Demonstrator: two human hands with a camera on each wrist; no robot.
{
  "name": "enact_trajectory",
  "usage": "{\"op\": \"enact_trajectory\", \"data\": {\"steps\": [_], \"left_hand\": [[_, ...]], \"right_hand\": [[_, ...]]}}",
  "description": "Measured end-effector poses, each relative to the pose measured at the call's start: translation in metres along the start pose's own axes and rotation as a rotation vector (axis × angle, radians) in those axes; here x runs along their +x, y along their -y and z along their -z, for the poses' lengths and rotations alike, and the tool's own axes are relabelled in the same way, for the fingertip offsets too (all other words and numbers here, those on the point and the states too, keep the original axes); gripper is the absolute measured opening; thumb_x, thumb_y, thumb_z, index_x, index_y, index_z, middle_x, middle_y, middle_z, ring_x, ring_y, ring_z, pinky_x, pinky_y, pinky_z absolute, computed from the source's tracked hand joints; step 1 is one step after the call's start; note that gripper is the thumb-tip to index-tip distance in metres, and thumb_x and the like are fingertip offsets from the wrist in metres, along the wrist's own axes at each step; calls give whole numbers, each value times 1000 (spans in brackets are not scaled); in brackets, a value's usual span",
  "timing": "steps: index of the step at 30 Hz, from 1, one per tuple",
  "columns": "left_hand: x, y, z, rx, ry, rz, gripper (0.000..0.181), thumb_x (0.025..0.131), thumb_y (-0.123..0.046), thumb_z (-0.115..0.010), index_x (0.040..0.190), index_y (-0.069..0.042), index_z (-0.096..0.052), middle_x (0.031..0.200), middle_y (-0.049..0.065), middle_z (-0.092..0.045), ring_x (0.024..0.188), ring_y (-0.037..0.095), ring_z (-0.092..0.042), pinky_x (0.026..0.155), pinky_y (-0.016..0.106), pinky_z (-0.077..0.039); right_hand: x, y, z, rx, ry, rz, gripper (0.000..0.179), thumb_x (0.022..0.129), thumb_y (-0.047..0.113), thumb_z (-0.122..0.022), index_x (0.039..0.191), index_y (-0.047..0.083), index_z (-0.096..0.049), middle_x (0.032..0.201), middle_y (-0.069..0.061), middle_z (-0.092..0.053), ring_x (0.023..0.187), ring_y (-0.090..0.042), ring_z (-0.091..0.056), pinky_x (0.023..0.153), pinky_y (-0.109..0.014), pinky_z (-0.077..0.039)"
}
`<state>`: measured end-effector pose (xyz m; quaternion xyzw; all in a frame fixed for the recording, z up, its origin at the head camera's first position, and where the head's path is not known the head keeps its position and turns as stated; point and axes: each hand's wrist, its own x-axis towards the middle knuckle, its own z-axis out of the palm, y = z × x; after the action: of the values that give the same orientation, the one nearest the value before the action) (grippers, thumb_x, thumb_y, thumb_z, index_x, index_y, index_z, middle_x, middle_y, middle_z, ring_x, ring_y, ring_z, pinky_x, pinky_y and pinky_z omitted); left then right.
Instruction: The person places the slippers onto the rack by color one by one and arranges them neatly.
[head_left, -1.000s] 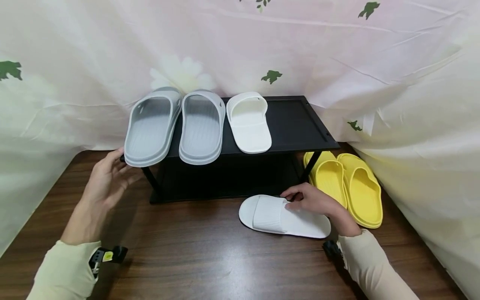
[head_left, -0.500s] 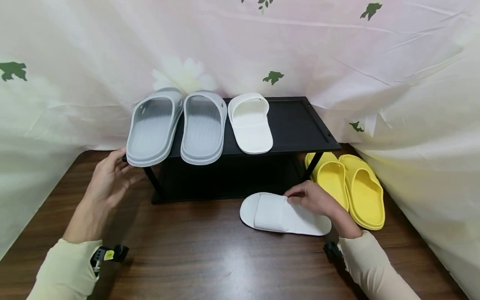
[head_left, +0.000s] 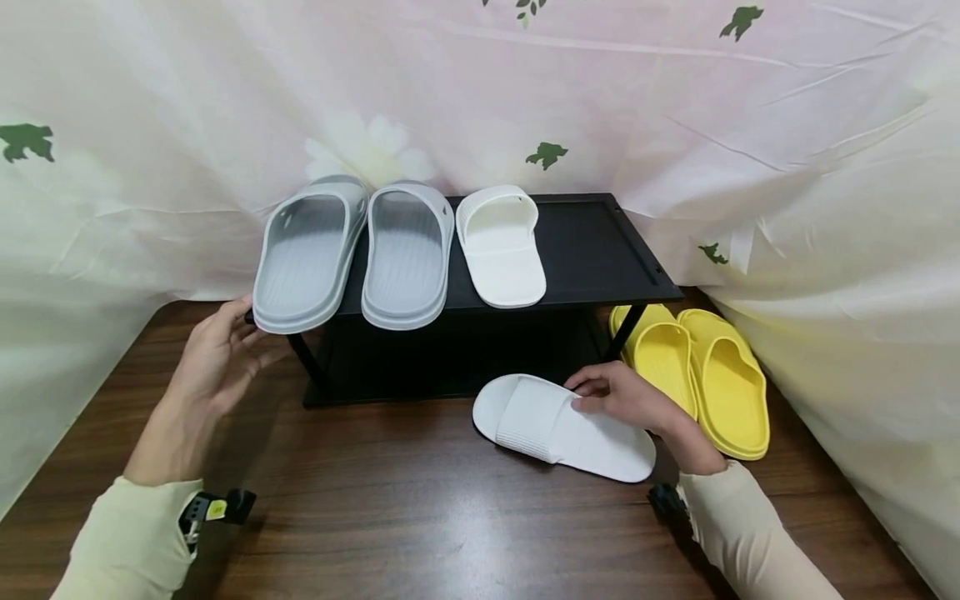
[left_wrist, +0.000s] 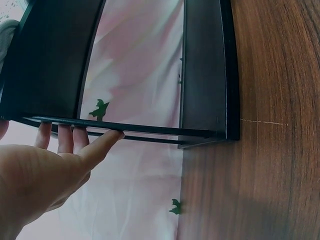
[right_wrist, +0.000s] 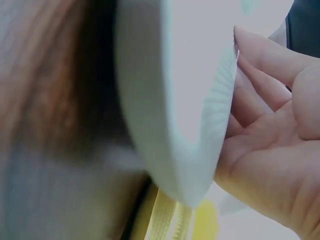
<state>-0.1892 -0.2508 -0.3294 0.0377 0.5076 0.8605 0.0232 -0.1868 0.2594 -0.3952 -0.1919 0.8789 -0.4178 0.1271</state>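
In the head view my right hand (head_left: 622, 402) pinches the far side edge of a white slide slipper (head_left: 592, 442), thumb over its footbed. The slipper lies at a slant before a black shoe rack (head_left: 592, 250), its ribbed strap towards the left. Up close, the right wrist view has the fingers at the side of the white sole (right_wrist: 145, 100). My left hand (head_left: 217, 358) touches the rack's left end. Its fingertips rest against the thin side bar (left_wrist: 165, 131) in the left wrist view, fingers fairly straight. Another white slipper (head_left: 513, 275) stands on the top shelf.
Two grey clogs (head_left: 300, 271) sit on the left part of the top shelf. A pair of yellow clogs (head_left: 727, 400) lies on the wooden surface (head_left: 360, 508) right of the rack. Flowered cloth (head_left: 615, 100) hangs behind and at both sides.
The slipper in my right hand has turned: its toe end now points further towards the rack and its heel end lies nearer me. My left hand keeps its place at the rack.
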Motion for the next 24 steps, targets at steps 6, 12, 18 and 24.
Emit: {"op": "enact_trajectory", "data": {"steps": [6, 12, 18, 24], "left_hand": [[-4, 1, 4, -8, 6, -8, 22, 107, -18, -55, 106, -8, -76, 99, 3, -70, 94, 18, -66, 80, 39, -60], [-5, 3, 5, -11, 19, -23, 22, 106, -16, -55, 109, -6, -75, 103, 3, -69, 97, 18, -66, 81, 40, -61], [-4, 2, 3, -17, 12, -31, 21, 106, -16, -57, 109, -5, -75, 101, 3, -70, 95, 18, -67, 80, 41, -61], [0, 0, 1, -6, 20, -35, 21, 106, -16, -57, 106, -5, -75, 97, 4, -72, 93, 17, -68, 80, 41, -61]], "right_hand": [[0, 2, 1, 9, -3, 13, 19, 92, 5, -74, 110, -3, -74, 95, -7, -73, 86, -17, -65, 71, -23, -52], [-2, 6, 2, 13, -28, 24, 18, 91, 6, -76, 108, -1, -76, 91, -4, -73, 80, -16, -63, 67, -23, -51], [-5, 10, 6, -28, -80, 47, 16, 91, 2, -74, 107, 4, -78, 95, -3, -75, 81, -15, -64, 67, -24, -53], [-9, 11, 12, -38, -172, 101, 19, 90, 0, -75, 108, 4, -79, 100, -7, -76, 83, -15, -67, 66, -24, -54]]}}
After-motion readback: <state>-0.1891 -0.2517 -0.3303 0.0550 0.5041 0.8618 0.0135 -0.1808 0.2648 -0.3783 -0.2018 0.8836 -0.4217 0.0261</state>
